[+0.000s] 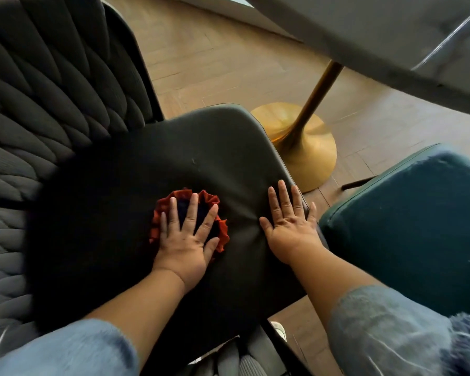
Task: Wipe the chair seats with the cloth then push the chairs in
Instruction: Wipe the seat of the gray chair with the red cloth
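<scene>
here the cloth (190,218) lies under the flat, spread left hand (186,240); right hand (291,226) flat on the seat (201,147)

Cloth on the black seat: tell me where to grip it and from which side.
Pinch the cloth by its ruffled orange edge, which sticks out on the far side beyond the fingers of the left hand. Come from above: it lies bunched on the seat, pinned under that flat palm, so only its raised folds offer a hold.
</scene>
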